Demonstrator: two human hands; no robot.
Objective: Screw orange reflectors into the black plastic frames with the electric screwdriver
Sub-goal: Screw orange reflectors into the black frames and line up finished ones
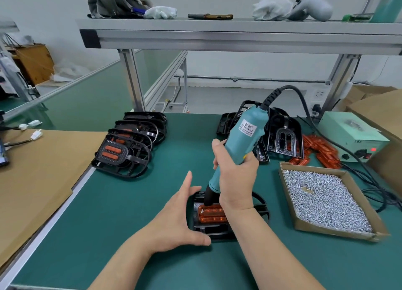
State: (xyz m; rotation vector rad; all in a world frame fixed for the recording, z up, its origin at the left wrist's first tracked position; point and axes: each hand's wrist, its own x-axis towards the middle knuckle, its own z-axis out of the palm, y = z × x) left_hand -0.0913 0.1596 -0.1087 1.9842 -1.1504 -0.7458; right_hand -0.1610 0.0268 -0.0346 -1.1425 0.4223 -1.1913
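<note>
A black plastic frame [260,210] lies on the green mat in front of me with an orange reflector [212,213] set in it. My right hand [236,178] grips the teal electric screwdriver [241,141], held nearly upright, its black tip down on the frame's far left part by the reflector. My left hand [180,218] braces the frame's left side, thumb at the near edge and fingers at the far edge. My right wrist hides part of the reflector.
A row of frames with reflectors [128,141] lies at the left. Bare frames [280,131] and loose orange reflectors [319,148] sit at the back right. A cardboard tray of screws [289,202] is at the right, with a power box [350,135] behind it.
</note>
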